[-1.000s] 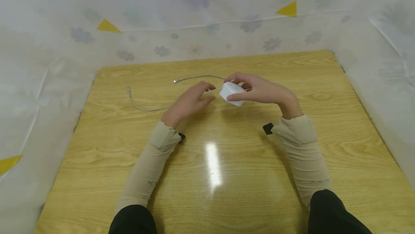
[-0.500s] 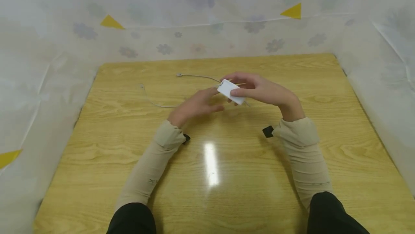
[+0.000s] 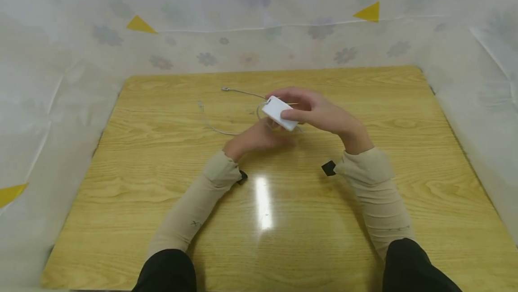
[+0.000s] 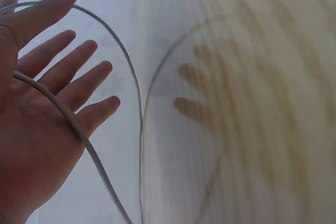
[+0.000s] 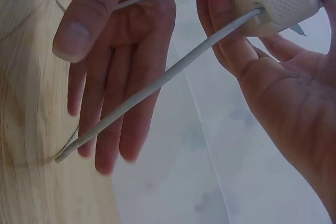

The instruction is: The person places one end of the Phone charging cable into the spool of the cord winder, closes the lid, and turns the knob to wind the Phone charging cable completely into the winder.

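My right hand [image 3: 323,114] holds a white charger block [image 3: 279,113] above the table, with the thumb across its flat face and the other fingers behind it. In the right wrist view, a pale cable [image 5: 131,100] runs out of a notch in the block's textured side. Just below and left of the block is my left hand [image 3: 259,138], blurred in the head view. Its fingers are extended in the left wrist view, with cable [image 4: 100,163] lying across the palm and another stretch passing by the thumb. Whether the thumb presses the cable is unclear.
A cable plug [image 3: 225,88] lies toward the back of the wooden table [image 3: 162,193]. Another cable end [image 3: 200,104] lies left of it. White flowered sheeting [image 3: 259,4] with yellow triangles walls the back and sides.
My left hand has moved right, beneath the charger block, and the left cable end has slid right across the table. The block has turned in my right hand, its broad face now showing.
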Tool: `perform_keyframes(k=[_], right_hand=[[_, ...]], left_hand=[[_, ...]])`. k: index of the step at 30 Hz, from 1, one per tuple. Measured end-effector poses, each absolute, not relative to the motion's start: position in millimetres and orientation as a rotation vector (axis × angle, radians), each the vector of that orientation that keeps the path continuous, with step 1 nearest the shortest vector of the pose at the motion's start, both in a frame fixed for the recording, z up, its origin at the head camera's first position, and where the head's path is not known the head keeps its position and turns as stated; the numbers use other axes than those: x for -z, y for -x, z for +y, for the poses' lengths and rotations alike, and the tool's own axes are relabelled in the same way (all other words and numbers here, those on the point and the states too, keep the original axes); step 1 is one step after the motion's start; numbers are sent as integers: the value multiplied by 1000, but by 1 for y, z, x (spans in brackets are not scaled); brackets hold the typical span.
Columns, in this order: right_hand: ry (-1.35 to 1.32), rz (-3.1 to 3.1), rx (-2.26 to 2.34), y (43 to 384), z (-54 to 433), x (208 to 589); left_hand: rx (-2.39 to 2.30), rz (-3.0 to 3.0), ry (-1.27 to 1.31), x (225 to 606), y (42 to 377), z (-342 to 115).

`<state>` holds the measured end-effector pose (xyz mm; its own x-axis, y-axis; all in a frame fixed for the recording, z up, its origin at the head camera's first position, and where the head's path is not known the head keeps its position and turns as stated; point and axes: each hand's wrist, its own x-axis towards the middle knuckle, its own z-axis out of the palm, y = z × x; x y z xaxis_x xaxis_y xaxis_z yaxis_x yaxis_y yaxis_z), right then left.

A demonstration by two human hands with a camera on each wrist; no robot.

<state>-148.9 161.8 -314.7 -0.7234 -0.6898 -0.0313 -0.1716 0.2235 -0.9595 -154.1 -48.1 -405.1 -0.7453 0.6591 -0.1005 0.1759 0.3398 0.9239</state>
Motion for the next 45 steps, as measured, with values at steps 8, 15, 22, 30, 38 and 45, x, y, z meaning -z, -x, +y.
perform_keyframes(k=[8,15,22,30,38,45], right_hand=[[840,2042,1513,147,162,313],[659,2184,1459,152,186,303],[543,2304,1421,156,210,296],[434,2346,1426,160,221,298],[349,2378,1346,160,223,295],[311,2372,1319,163,227,296]], left_hand=[[-1430,1983,-947,407,155,-32],[-1163,2197,-947,404,154,-46],[-1105,2211,-941,400,156,-46],[-1050,2215,-865,396,158,-50],[-1017,2228,-893,395,160,-53],[-967,2232,-899,395,164,-60]])
